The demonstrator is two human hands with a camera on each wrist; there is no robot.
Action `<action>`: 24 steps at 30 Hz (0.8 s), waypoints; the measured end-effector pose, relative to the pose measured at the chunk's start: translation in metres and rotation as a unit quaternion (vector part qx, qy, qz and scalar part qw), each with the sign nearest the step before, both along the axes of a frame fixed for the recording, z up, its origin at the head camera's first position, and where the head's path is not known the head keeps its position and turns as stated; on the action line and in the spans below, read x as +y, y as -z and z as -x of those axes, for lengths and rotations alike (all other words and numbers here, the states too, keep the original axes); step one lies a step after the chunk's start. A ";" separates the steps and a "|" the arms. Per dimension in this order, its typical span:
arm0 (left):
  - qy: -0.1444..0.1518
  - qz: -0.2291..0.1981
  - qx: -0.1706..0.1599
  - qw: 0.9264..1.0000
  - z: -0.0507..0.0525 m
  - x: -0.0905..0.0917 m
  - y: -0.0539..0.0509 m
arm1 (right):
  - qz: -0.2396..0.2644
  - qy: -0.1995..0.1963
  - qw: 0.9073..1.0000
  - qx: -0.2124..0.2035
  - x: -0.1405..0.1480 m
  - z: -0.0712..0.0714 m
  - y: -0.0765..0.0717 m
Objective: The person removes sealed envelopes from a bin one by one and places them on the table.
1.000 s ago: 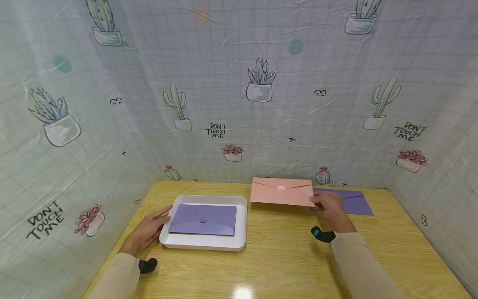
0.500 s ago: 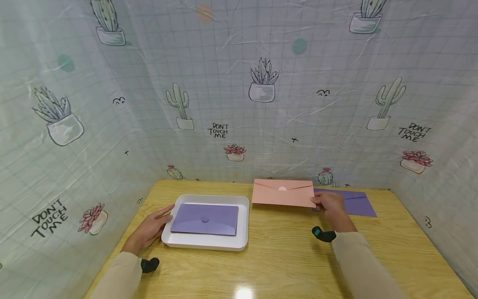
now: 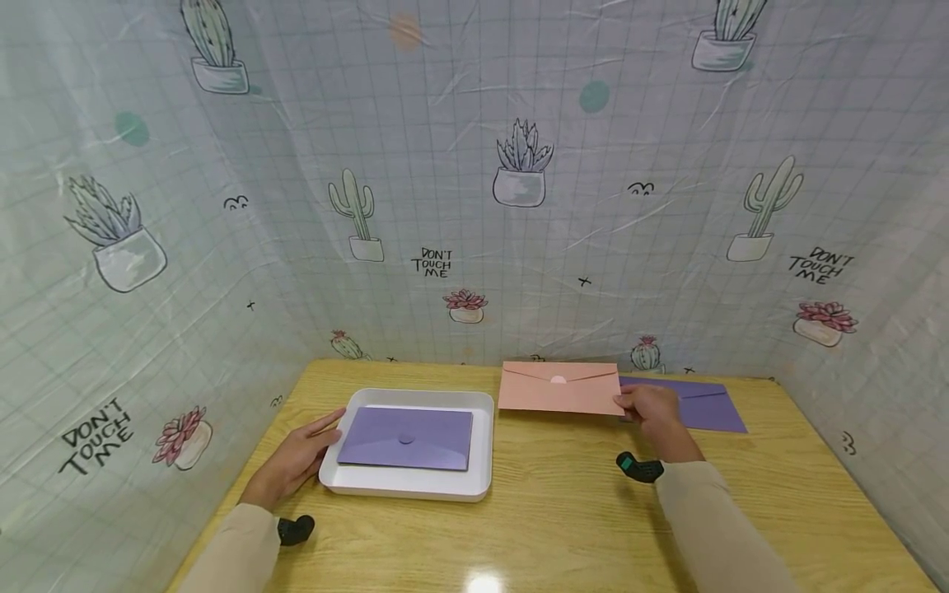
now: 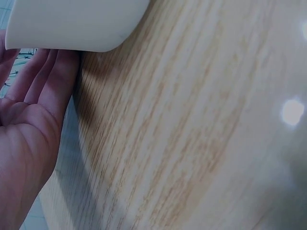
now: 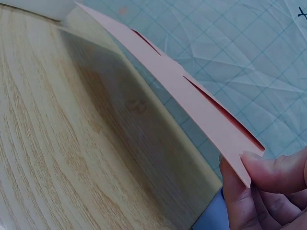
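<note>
Pinches, between the thumb and curled fingers of the right hand, the near right corner of a flat, rectangular pink paper envelope with a pale round seal at the middle of its flap edge. Holds that paper tilted, extending leftward from those fingertips, raised above its shadow on the yellow wood-grain table. Has, just behind and to the right of the same fingers, a rectangular purple paper envelope lying flat, partly hidden by the hand and the pink paper. Rests the left hand, well to the left of the pinch, against the left wall of a shallow white tray with rounded corners; touches it with those left fingers nearly straight, without curling round it. Includes, just right of the left fingertips and lying inside the tray, a second purple envelope with a round seal of like colour. Wears, back from both sets of fingers, beige sleeves and black wrist devices. Faces, beyond the right fingers, a pale gridded curtain printed with potted cacti and black lettering.
</note>
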State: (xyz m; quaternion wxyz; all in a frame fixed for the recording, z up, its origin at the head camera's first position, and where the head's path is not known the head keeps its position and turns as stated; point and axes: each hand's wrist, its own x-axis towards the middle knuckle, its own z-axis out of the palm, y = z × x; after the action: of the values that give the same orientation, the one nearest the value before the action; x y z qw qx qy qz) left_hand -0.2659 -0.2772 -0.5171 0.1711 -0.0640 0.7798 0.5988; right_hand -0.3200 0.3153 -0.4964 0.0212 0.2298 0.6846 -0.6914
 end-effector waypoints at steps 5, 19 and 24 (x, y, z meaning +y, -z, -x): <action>0.001 0.000 -0.001 1.000 0.001 -0.001 0.001 | -0.007 0.003 1.000 -0.003 -0.002 0.000 0.003; -0.005 0.006 -0.005 1.000 0.001 0.001 0.001 | -0.013 0.002 1.000 -0.004 -0.003 0.004 0.008; -0.005 0.006 -0.006 1.000 0.002 0.001 0.000 | -0.018 0.001 1.000 -0.005 -0.005 0.006 0.007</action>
State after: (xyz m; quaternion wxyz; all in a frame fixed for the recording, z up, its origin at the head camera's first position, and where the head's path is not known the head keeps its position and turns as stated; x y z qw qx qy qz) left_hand -0.2680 -0.2765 -0.5174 0.1723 -0.0721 0.7821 0.5945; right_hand -0.3259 0.3105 -0.5036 0.0196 0.2341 0.6969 -0.6776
